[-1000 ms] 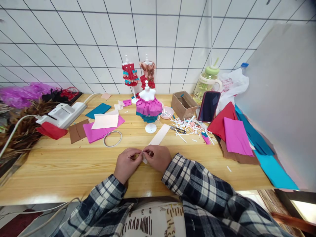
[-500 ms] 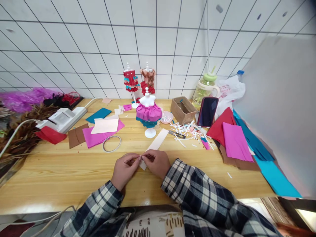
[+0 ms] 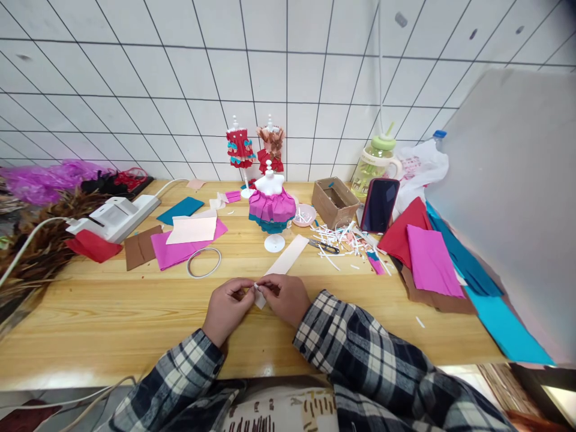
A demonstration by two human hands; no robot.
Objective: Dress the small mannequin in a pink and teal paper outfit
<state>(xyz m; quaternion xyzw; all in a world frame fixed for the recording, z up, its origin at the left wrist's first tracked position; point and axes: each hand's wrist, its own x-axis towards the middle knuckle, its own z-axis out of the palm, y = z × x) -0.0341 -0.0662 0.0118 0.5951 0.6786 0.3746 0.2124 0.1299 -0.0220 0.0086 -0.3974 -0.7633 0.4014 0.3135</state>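
A pale pink crepe paper strip (image 3: 288,255) lies slantwise on the table, its near end between my hands. My left hand (image 3: 228,307) pinches the strip's left edge with thumb and forefinger. Close against it, my right hand (image 3: 287,299) pinches the same edge, and a small whitish bit shows between the fingertips. Beyond the strip stands a small white mannequin (image 3: 270,185) wearing a ruffled magenta and teal paper skirt (image 3: 272,207). Black-handled thread snips (image 3: 326,246) rest by the strip's far end.
Behind stand two dressed mannequins (image 3: 240,150). To the right are paper scraps (image 3: 348,239), a cardboard box (image 3: 335,204), a phone (image 3: 380,204), a bottle (image 3: 371,168) and folded coloured paper (image 3: 434,261). To the left lie a tape roll (image 3: 204,263), paper pieces (image 3: 191,230) and a power strip (image 3: 117,216).
My fingertips have shifted slightly at the strip's edge, and more of the whitish bit shows between them. The view has tilted a little; the other things stay put.
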